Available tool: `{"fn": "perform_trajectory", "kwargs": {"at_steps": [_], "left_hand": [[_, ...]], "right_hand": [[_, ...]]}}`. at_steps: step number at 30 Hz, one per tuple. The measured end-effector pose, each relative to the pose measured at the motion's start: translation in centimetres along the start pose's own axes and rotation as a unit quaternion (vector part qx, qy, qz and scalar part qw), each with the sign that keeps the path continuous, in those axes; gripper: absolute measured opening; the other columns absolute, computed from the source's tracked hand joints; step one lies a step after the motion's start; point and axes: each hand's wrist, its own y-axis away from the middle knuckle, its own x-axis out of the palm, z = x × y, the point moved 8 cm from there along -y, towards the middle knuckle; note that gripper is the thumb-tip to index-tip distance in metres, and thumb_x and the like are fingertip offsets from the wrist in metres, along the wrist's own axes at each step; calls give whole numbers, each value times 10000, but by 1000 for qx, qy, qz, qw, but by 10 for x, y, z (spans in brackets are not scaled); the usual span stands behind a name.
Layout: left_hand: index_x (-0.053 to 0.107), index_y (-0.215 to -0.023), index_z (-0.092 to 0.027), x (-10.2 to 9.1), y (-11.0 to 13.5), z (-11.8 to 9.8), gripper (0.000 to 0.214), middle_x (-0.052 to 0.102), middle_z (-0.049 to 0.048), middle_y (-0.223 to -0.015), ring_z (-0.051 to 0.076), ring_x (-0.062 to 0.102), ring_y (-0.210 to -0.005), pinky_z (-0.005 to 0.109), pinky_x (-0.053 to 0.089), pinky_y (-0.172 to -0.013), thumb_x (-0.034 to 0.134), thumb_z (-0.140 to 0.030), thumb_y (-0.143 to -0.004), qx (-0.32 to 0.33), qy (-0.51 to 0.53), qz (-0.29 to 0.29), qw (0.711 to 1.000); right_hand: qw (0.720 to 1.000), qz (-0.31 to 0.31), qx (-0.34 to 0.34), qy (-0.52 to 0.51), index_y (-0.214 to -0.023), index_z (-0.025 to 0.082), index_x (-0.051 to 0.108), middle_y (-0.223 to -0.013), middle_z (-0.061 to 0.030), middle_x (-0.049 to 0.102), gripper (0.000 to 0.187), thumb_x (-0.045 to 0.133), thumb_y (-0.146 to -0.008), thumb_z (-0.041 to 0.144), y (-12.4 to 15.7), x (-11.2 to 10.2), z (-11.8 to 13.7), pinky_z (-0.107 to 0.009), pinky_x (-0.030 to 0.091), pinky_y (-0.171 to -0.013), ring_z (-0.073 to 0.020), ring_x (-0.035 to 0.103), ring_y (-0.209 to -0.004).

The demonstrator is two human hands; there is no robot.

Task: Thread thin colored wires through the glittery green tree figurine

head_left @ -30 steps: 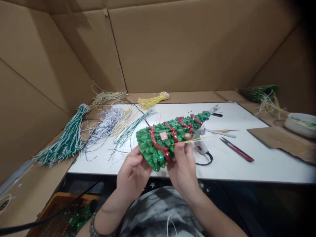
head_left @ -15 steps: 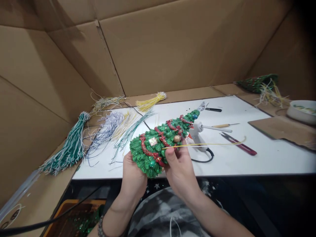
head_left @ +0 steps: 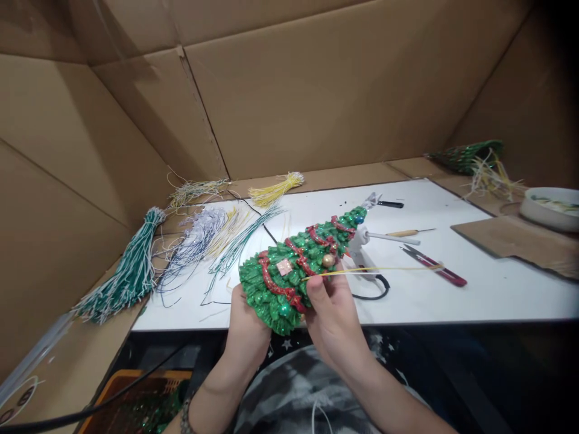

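Christmas tree [head_left: 296, 271] is held by left hand [head_left: 248, 328], fingers hidden, and right fingers [head_left: 342, 290], thumb [head_left: 318, 294] at yellow wire [head_left: 389, 269].

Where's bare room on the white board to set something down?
The largest bare patch of white board runs right of the red-handled snips, in front of the cardboard piece. A smaller one lies behind the awl, right of the slim black tool. Crowded: left of the green tree, among loose strands, and around the glue gun.

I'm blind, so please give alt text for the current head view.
A left hand and right hand hold a slanting, glittery green tree ornament with red garlands at a white tabletop. A thin yellow strand extends rightward; red-handled metal snips lie on the tabletop.
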Motion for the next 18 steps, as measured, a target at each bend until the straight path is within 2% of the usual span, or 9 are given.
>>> {"fn": "perform_trajectory", "kwargs": {"at_steps": [3, 6, 10, 13, 18], "left_hand": [[795, -958, -181, -3, 0, 3, 265, 806, 90, -975, 255, 754, -907, 353, 612, -823, 823, -305, -726, -3, 3, -10, 1000], [782, -1033, -180, -4, 1, 4, 342, 799, 89, -1046, 248, 748, -935, 331, 601, -835, 837, -225, -699, -1, -19, -8, 1000], [774, -1055, -156, -5, 3, 3, 401, 805, 92, -994, 246, 751, -884, 321, 600, -811, 851, -159, -662, 7, -49, -17, 999], [770, -1058, -138, -5, 5, 6, 422, 807, 98, -927, 247, 753, -828, 323, 604, -779, 862, -164, -648, 1, -56, -33, 998], [740, -1146, -148, -4, 7, 16, 506, 804, 98, -912, 247, 752, -838, 330, 602, -793, 865, -201, -659, -33, -7, -54, 998]], "right_hand": [[1000, -3, 7, 0, -1360, 351, 434, -1401, -50, 611, 679, 783, -794, 486, 0, -2, -2, -441, 462, -1136, -221, 639, -1226], [1000, -14, 21, -11, -1318, 326, 452, -1352, -73, 643, 687, 807, -757, 504, 0, -3, -6, -460, 531, -1055, -246, 676, -1165], [999, -27, 34, -30, -1333, 313, 436, -1347, -95, 646, 723, 807, -749, 521, 1, -4, -9, -463, 584, -965, -265, 693, -1130], [998, -38, 34, -44, -1397, 330, 398, -1382, -91, 625, 759, 793, -773, 507, 2, -6, -10, -465, 569, -988, -259, 686, -1147], [996, -68, 46, -44, -1479, 387, 322, -1389, -57, 625, 827, 779, -796, 479, 1, -11, -11, -487, 525, -1053, -253, 678, -1170]]}}
